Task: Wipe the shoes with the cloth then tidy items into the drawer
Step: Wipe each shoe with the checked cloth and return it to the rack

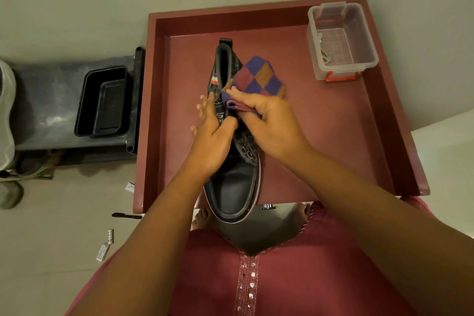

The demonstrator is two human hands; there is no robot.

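A black lace-up shoe [234, 187] lies lengthwise in the open maroon drawer [333, 136], its toe hanging over the drawer's front edge toward me. My left hand [214, 141] grips the shoe around its middle, thumb over the tongue and fingers down the left side. My right hand [269, 120] pinches a checked purple, maroon and orange cloth [259, 77] and presses it against the shoe's upper near the ankle opening. The shoe's lacing area is partly hidden under both hands.
A clear plastic box with a red latch [342, 38] stands in the drawer's back right corner. A black tray [104, 101] sits on a dark low stand to the left. A black pen [127, 215] and small packets [105, 249] lie on the floor.
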